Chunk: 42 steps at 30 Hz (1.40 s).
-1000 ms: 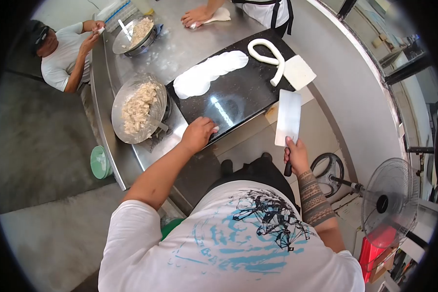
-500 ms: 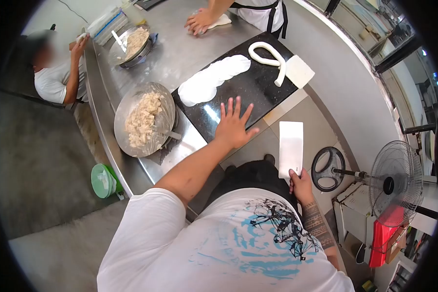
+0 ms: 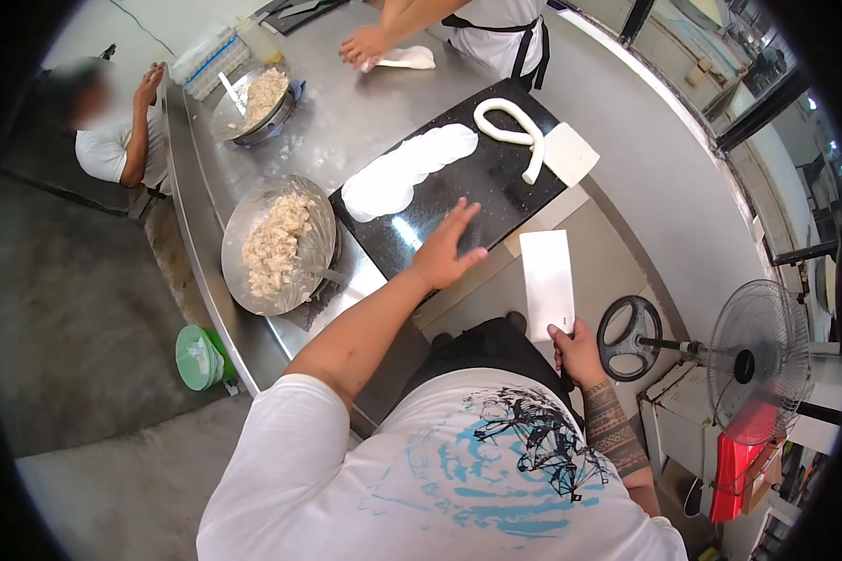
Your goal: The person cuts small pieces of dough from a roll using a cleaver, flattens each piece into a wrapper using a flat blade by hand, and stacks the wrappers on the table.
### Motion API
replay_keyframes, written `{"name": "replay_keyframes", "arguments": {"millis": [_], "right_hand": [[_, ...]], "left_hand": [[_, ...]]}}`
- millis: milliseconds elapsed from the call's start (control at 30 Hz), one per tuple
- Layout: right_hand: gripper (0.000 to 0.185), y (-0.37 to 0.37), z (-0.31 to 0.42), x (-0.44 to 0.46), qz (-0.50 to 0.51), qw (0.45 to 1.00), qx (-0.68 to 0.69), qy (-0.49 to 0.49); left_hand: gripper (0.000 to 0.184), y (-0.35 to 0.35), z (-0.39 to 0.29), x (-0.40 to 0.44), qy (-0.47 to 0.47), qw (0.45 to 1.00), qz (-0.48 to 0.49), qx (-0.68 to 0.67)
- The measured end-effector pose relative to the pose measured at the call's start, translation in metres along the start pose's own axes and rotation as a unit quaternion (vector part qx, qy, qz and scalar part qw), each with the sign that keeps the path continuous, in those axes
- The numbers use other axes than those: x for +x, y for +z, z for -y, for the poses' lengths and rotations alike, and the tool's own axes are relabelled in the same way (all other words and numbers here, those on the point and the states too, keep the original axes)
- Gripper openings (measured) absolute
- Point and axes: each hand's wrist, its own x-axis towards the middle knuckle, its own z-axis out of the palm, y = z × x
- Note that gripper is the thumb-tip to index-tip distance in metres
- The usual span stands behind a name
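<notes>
My right hand (image 3: 575, 351) is closed round the handle of a cleaver (image 3: 548, 280) with a broad, shiny rectangular blade, pointing away from me. My left hand (image 3: 449, 251) has its fingers stretched and thumb apart, holding nothing, by the near edge of a black board (image 3: 458, 201). On that board, beyond the hand, overlapping thin white dough rounds (image 3: 407, 173) lie in a row. A rope of white dough (image 3: 507, 110) curves in a loop at the board's far right. A white square piece (image 3: 571, 154), perhaps a folded cloth, overlaps the corner beside it.
A metal bowl of pale filling (image 3: 276, 245) with a spatula stands left of the board, and another filling bowl (image 3: 262, 98) farther back. Across the steel table, a co-worker's hands (image 3: 365, 45) touch dough. Another person (image 3: 122, 140) is at left. A fan (image 3: 758, 360) stands right.
My left hand's spread fingers have drawn closer together, and the hand has turned more on its side. The cleaver has shifted slightly left. The co-worker's hands have moved left, exposing more dough.
</notes>
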Motion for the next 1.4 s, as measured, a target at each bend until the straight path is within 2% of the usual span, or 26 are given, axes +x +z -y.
{"name": "replay_keyframes", "arguments": {"millis": [33, 100, 167, 267, 300, 400, 433, 467, 500, 533, 567, 600, 633, 667, 733, 800, 833, 933, 967, 1100, 1167, 1267, 1400], "right_hand": [[0.031, 0.0, 0.003, 0.003, 0.009, 1.0, -0.018, -0.005], [0.034, -0.001, 0.009, 0.008, 0.026, 0.999, -0.043, -0.006], [0.034, 0.001, 0.009, 0.011, 0.038, 0.998, -0.048, -0.007], [0.034, 0.006, 0.012, 0.016, 0.043, 0.998, -0.036, -0.011], [0.034, 0.007, 0.014, 0.017, 0.051, 0.998, -0.041, -0.014], [0.035, 0.01, 0.02, 0.024, 0.067, 0.996, -0.06, -0.025], [0.035, 0.011, 0.026, 0.028, 0.074, 0.994, -0.071, -0.027], [0.035, 0.011, 0.028, 0.028, 0.081, 0.993, -0.082, -0.023], [0.036, 0.012, 0.037, 0.031, 0.076, 0.991, -0.104, -0.03], [0.037, 0.015, 0.048, 0.032, 0.073, 0.989, -0.125, -0.037], [0.038, 0.018, 0.057, 0.041, 0.088, 0.985, -0.142, -0.036], [0.039, 0.021, 0.064, 0.048, 0.103, 0.981, -0.158, -0.034], [0.04, 0.027, 0.071, 0.056, 0.119, 0.977, -0.173, -0.034], [0.042, 0.037, 0.082, 0.064, 0.16, 0.965, -0.206, -0.04], [0.045, 0.062, 0.104, 0.082, 0.239, 0.931, -0.27, -0.055], [0.048, 0.09, 0.076, 0.115, 0.298, 0.899, -0.288, -0.144], [0.049, 0.101, 0.072, 0.123, 0.327, 0.878, -0.293, -0.189], [0.053, 0.102, 0.073, 0.112, 0.34, 0.88, -0.309, -0.121], [0.058, 0.095, 0.07, 0.107, 0.353, 0.875, -0.3, -0.143], [0.063, 0.073, 0.078, 0.105, 0.334, 0.876, -0.333, -0.101], [0.066, 0.073, 0.095, 0.121, 0.335, 0.857, -0.376, -0.107], [0.066, 0.076, 0.1, 0.14, 0.29, 0.835, -0.426, -0.192], [0.058, 0.087, 0.131, 0.15, 0.252, 0.844, -0.424, -0.211]], "left_hand": [[0.081, -0.003, 0.006, 0.004, -0.018, 0.998, -0.045, -0.048], [0.074, -0.014, 0.014, 0.001, -0.021, 0.993, -0.037, 0.11], [0.068, -0.021, -0.001, -0.012, -0.04, 0.965, -0.023, 0.259], [0.07, -0.014, -0.018, -0.033, -0.036, 0.936, -0.028, 0.35], [0.077, -0.008, -0.014, -0.037, -0.046, 0.933, 0.012, 0.357], [0.083, 0.008, 0.002, -0.046, -0.028, 0.915, 0.048, 0.399], [0.084, 0.005, -0.003, -0.043, -0.059, 0.912, 0.074, 0.399], [0.086, 0.0, -0.006, -0.042, -0.067, 0.917, 0.093, 0.382], [0.088, -0.005, 0.008, -0.042, -0.059, 0.946, 0.079, 0.309], [0.086, -0.015, 0.017, -0.037, -0.102, 0.983, 0.053, 0.142], [0.08, -0.03, 0.017, -0.029, -0.123, 0.985, -0.022, -0.116], [0.074, -0.044, 0.019, -0.02, -0.141, 0.975, -0.105, -0.135], [0.072, -0.063, 0.004, -0.01, -0.154, 0.975, -0.138, -0.078], [0.069, -0.067, 0.012, 0.001, -0.102, 0.97, -0.168, 0.145], [0.071, -0.066, 0.006, 0.015, 0.008, 0.92, -0.099, 0.38], [0.08, -0.056, 0.012, 0.013, 0.12, 0.907, 0.054, 0.399], [0.084, -0.049, 0.015, 0.005, 0.138, 0.886, 0.15, 0.417], [0.09, -0.039, 0.013, -0.007, 0.093, 0.909, 0.159, 0.374], [0.091, -0.031, 0.009, -0.009, 0.091, 0.912, 0.164, 0.365], [0.092, -0.011, 0.002, 0.003, 0.073, 0.916, 0.169, 0.357], [0.091, -0.015, 0.004, 0.014, 0.067, 0.908, 0.156, 0.383], [0.091, -0.023, 0.015, 0.028, 0.082, 0.903, 0.104, 0.409], [0.089, -0.04, 0.041, 0.058, 0.132, 0.888, 0.048, 0.438]]}}
